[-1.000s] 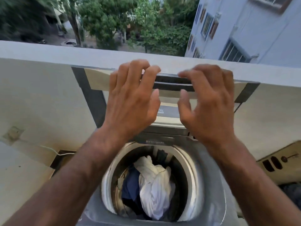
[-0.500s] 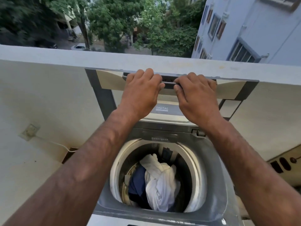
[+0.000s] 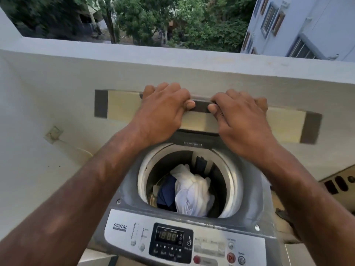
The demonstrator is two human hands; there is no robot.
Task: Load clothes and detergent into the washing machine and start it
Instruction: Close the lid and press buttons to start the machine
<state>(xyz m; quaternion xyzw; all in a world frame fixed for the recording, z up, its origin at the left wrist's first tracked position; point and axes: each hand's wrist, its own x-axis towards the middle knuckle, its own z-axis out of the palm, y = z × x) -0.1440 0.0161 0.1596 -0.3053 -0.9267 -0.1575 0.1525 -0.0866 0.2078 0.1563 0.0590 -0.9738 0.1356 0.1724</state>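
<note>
A grey top-loading washing machine [image 3: 255,191] stands below me with its drum open. Inside lie a white garment [image 3: 192,192] and a dark blue one [image 3: 166,192]. The lid [image 3: 123,107] is raised and folded against the balcony wall. My left hand [image 3: 163,112] and my right hand [image 3: 240,120] both grip the lid's front edge side by side, fingers curled over it. A strip marked "Detergent" [image 3: 193,144] sits just under my hands. The control panel [image 3: 172,240] with a digital display is at the near edge.
A pale balcony wall [image 3: 57,83] rises right behind the machine, with a wall socket [image 3: 53,133] and cable at the left. A beige panel with dark slots [image 3: 338,183] is at the right. Trees and a building lie beyond the parapet.
Both hands have closed on the lid's edge and drawn it toward me and down a little. My view has tilted down, bringing the control panel into sight.
</note>
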